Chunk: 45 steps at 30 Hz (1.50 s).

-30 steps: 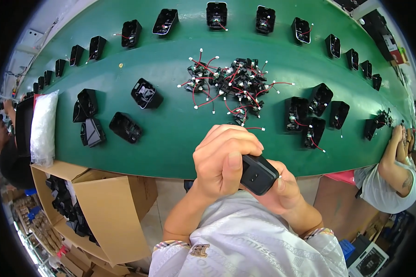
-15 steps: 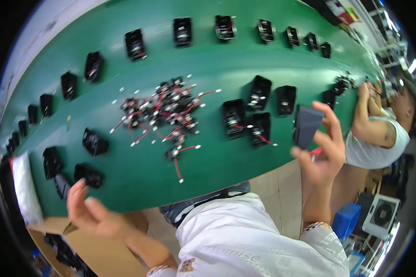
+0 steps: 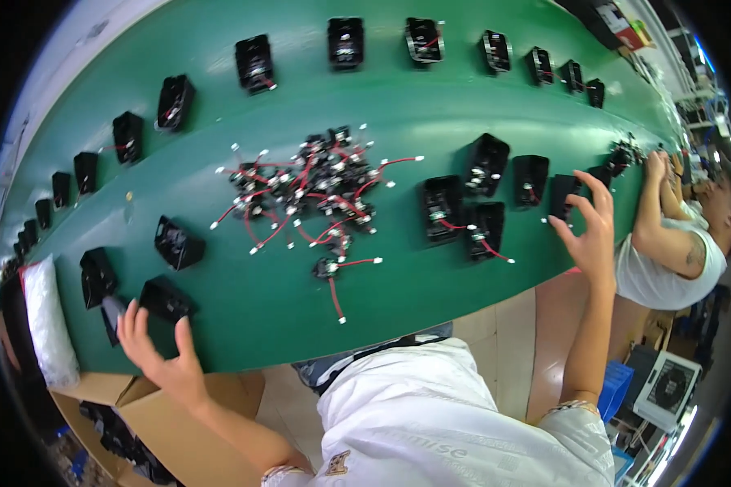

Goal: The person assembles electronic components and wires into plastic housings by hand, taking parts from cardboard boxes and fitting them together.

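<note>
My right hand (image 3: 594, 231) is at the right of the green table, its thumb and fingers at opposite edges of a black plastic housing (image 3: 562, 197) resting at table height. My left hand (image 3: 162, 357) hovers over the near left edge, fingers spread, holding nothing. Just beyond it lies an open black housing (image 3: 167, 300). Its fingertips partly cover another housing (image 3: 112, 318); whether they touch it I cannot tell. Two more housings, one upright (image 3: 97, 277) and one tilted (image 3: 179, 243), lie farther off. A heap of small black parts with red wires and white connectors (image 3: 309, 183) occupies the middle.
Several housings, some with wired parts inside (image 3: 443, 207), stand right of the heap. A curved row of housings (image 3: 346, 42) runs along the far side. A white plastic bag (image 3: 50, 325) and cardboard box (image 3: 175, 430) are at left. A co-worker (image 3: 674, 252) sits at right.
My right hand has moved down and away to the table with the black housing it held up. My left hand has spread its fingers near the left housings. The whole view has shifted slightly.
</note>
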Available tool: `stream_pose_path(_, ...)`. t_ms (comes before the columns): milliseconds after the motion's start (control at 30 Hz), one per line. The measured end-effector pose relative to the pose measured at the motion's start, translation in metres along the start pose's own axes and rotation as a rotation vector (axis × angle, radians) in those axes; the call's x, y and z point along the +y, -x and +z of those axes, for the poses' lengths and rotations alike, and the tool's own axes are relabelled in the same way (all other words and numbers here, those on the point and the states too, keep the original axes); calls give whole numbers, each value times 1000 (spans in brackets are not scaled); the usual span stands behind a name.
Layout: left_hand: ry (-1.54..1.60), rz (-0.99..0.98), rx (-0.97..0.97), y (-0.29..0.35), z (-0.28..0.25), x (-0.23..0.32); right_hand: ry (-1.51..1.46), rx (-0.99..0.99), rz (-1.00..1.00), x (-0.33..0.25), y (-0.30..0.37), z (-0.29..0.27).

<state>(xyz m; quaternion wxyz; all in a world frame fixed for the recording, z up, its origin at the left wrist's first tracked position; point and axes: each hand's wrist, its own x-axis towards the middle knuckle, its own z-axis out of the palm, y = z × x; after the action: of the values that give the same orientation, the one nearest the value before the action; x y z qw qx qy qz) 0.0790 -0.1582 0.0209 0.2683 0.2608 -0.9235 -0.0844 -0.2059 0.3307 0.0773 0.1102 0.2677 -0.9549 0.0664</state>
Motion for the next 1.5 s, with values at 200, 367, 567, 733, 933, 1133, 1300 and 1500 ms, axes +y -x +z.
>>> stream_pose_path(200,170,-104,-17,10,6,3,53,-61,-16,-21,2,-26)
stream_pose_path(367,182,-139,-18,12,9,15,-653,184,76,-103,21,-33)
stream_pose_path(567,248,-107,-114,11,9,34,-940,-200,38,-239,-7,49)
stream_pose_path(733,463,-163,41,7,14,52,-904,-147,94,-246,-26,60)
stream_pose_path(933,368,-90,-75,-7,20,57,-1036,-246,75,-244,-24,58)
stream_pose_path(1133,595,-92,-48,16,20,65,-1034,-153,-77,-222,-19,51)
stream_pose_path(1300,483,-1,-84,13,32,89,-974,-11,-323,-215,-16,58)
stream_pose_path(1500,381,234,-9,2,20,128,-1002,22,-355,-220,-16,56)
